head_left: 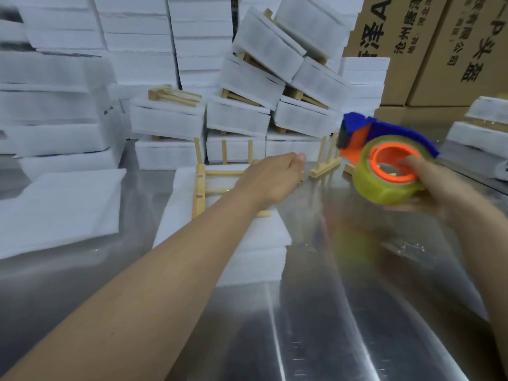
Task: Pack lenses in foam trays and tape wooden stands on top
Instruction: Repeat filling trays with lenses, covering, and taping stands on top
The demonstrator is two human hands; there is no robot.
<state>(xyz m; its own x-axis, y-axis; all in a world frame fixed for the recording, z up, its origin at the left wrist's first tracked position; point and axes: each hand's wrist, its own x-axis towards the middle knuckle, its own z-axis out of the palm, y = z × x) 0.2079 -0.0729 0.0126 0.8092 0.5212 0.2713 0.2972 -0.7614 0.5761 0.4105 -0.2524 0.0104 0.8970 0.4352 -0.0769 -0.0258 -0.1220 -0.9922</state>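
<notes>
A white foam tray (247,251) lies in the middle of the steel table with a wooden stand (202,185) flat on its top. My left hand (270,178) reaches across the tray and rests over the right part of the stand, fingers curled; what the fingers pinch is hidden. My right hand (439,188) holds a tape dispenser (384,163) in the air to the right of the tray, gripping its yellowish tape roll with an orange hub; the blue and orange body points toward the back.
A flat foam sheet (60,210) lies to the left. Packed foam trays with stands (247,86) are stacked and leaning at the back, loose wooden stands (324,158) upright before them. Cardboard boxes (439,45) stand at the back right. More trays (483,127) sit at the right.
</notes>
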